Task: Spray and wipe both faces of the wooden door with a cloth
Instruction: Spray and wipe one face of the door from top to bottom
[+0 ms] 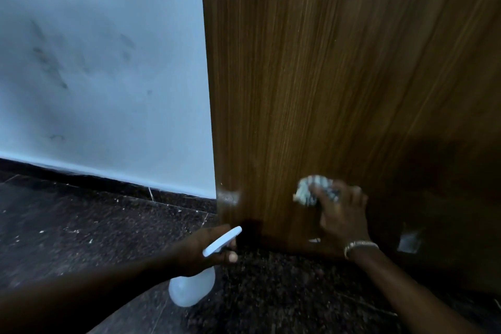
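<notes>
Head cam, looking down at lower part of brown wood-grain door (339, 76); it fills right side of frame, its left vertical edge abt mid-frame.

R hand (343, 215): fingers curled over crumpled white/grey patterned cloth (314, 190), pressing it flat against door face, low down near bottom edge. Cloth + fingers motion-blurred. Metal bracelet (359, 246) on R wrist.

L hand (208, 248): closed round neck of translucent white plastic spray bottle (193, 289), thumb across front. Bottle's white trigger head (223, 241) points up-right toward door's lower left corner, near it but not touching. Bottle body hangs below hand, over the floor; can't tell if it touches.

Pale smeary patch (229, 196) on door at left edge, just above the nozzle, left of cloth. Could be spray or glare, can't tell.

Dark speckled stone floor (81, 225) w/ pale specks of debris. Light blue-grey wall (103, 62) left of door, dark scuff marks (50, 62) on it, dark skirting strip (89, 177) along base.

Small pale squarish thing (409, 241) low right by door in shadow, too dim to ID.
</notes>
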